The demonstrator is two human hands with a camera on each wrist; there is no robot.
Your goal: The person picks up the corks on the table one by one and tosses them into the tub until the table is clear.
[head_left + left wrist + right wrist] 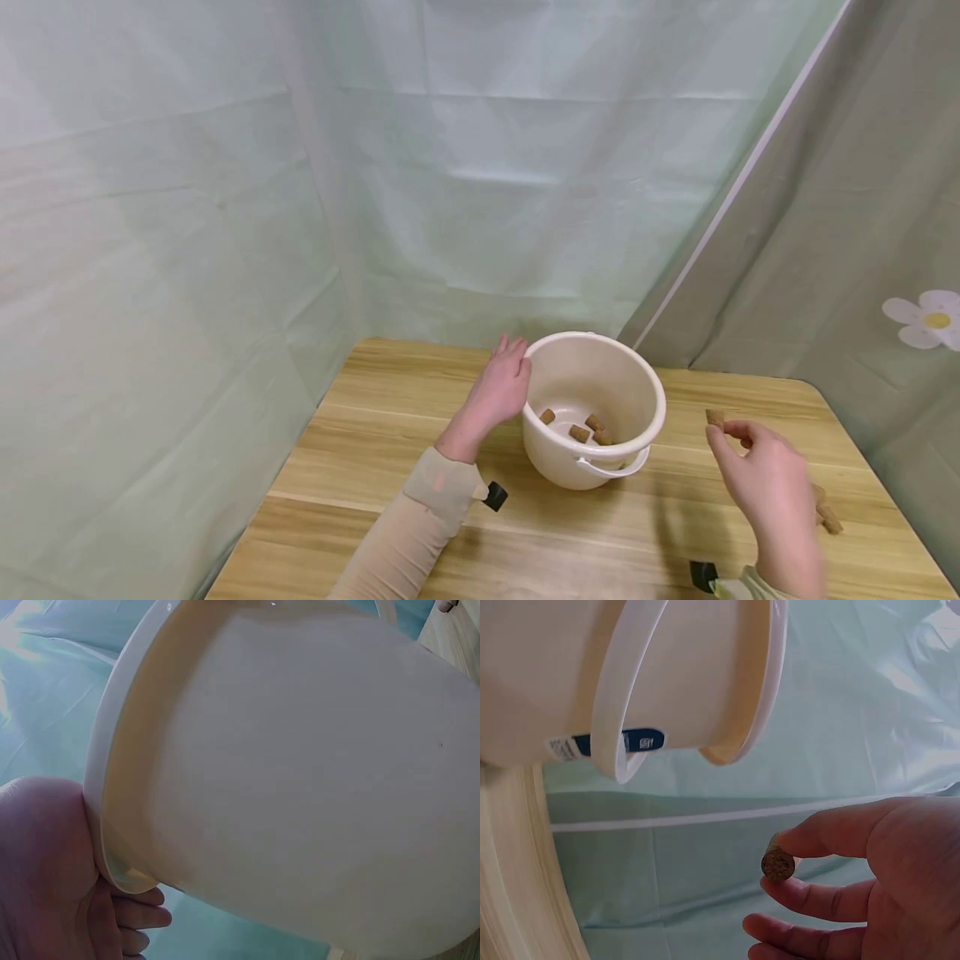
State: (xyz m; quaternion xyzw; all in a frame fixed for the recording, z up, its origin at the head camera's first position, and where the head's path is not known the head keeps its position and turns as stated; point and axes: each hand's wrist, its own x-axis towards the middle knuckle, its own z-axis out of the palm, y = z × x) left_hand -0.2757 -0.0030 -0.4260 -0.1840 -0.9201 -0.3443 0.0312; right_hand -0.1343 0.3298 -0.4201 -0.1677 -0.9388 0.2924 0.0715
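A cream bucket [547, 450] stands on the table with several corks [579, 433] lying inside on its bottom. My left hand [501, 379] rests against the left side of its rim, fingers extended along the outside; the left wrist view shows the palm [45, 862] touching the lip. To the right of the bucket, my right hand [765, 467] is raised above the table and pinches a cork [778, 864] between thumb and forefinger, its round end showing in the right wrist view. Partly hidden behind that hand, a few more corks [828, 518] lie on the table.
The bucket's handle [615, 472] hangs down at its front. A wood-grain table [360, 467] lies beneath, with pale fabric curtains [525, 208] close behind its back edge and at both sides. A flower print [930, 319] marks the right curtain.
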